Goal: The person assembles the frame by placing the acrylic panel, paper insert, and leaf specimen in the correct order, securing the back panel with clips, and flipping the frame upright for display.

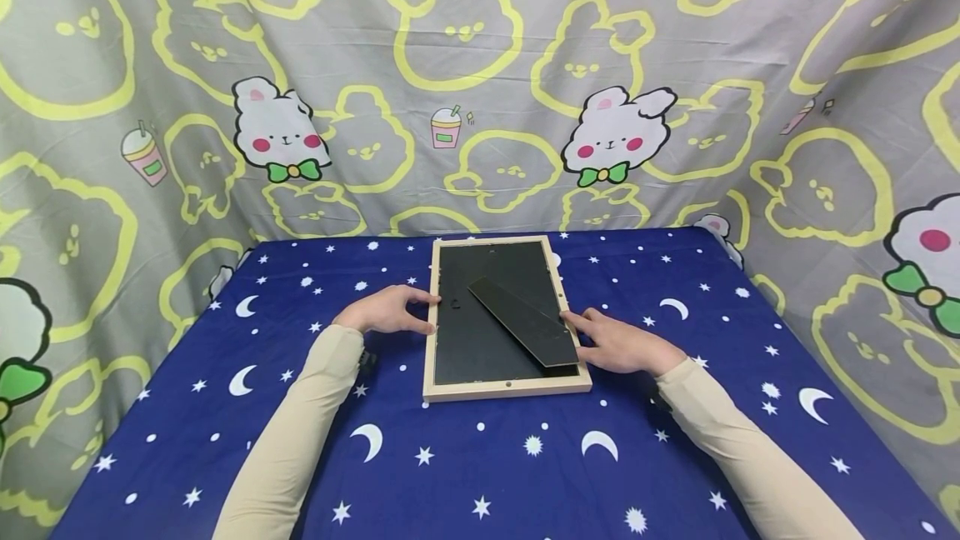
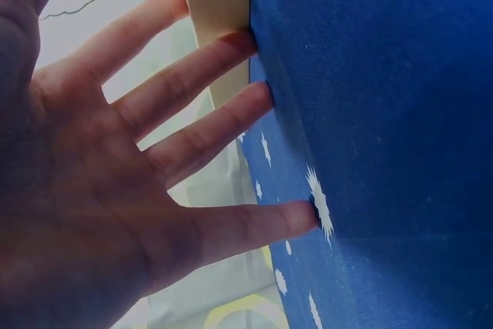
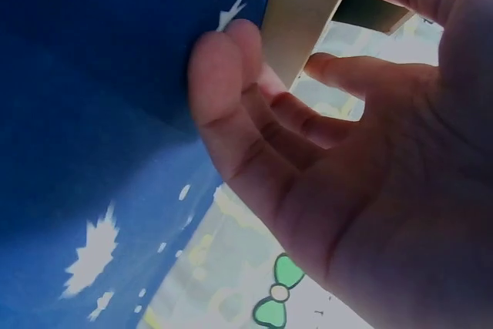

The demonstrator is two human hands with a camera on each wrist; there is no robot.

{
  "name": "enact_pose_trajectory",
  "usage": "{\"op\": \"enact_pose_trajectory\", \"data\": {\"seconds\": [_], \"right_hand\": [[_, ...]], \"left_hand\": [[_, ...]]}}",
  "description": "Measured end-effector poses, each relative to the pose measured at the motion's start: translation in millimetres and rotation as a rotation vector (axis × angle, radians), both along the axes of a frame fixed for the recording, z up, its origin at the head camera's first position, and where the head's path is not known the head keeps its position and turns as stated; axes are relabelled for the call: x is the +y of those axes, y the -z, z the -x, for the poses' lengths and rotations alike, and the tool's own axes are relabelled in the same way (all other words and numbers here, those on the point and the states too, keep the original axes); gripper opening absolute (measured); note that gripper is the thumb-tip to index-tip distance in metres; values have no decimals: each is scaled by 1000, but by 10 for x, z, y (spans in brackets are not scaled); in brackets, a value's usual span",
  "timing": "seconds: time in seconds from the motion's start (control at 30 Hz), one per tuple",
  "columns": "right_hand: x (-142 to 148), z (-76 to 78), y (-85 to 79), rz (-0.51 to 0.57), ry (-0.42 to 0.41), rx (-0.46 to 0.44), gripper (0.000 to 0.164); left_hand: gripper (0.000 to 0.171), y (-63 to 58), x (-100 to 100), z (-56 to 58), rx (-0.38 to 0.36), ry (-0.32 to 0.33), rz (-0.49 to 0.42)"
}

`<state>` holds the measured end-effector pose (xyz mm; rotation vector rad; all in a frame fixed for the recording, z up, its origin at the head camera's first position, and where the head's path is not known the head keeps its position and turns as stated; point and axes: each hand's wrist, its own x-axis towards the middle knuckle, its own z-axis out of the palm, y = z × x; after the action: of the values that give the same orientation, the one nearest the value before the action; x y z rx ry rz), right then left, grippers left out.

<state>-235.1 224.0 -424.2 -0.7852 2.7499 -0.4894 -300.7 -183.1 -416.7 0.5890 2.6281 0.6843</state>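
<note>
frame (image 1: 480, 344): pale wood (image 1: 465, 392), black back (image 1: 461, 357), slanted stand (image 1: 525, 325); fingers (image 2: 185, 81) unclenched, touching both sides

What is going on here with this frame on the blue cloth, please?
A person has both hands at a wooden picture frame, which lies back side up on the blue cloth. The left hand touches its left edge, the right hand its right edge. The black stand slants across the back.
</note>
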Motion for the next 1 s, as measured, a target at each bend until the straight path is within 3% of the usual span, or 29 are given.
{"op": "enact_pose_trajectory", "data": {"seconds": [0.5,1.0], "right_hand": [[36,22,27,-38,24,10,70],[149,91,56,12,-54,-13,67]], "left_hand": [[64,-6,1,10,18,25,6],[64,-22,-19,-14,31,53,-9]]}}
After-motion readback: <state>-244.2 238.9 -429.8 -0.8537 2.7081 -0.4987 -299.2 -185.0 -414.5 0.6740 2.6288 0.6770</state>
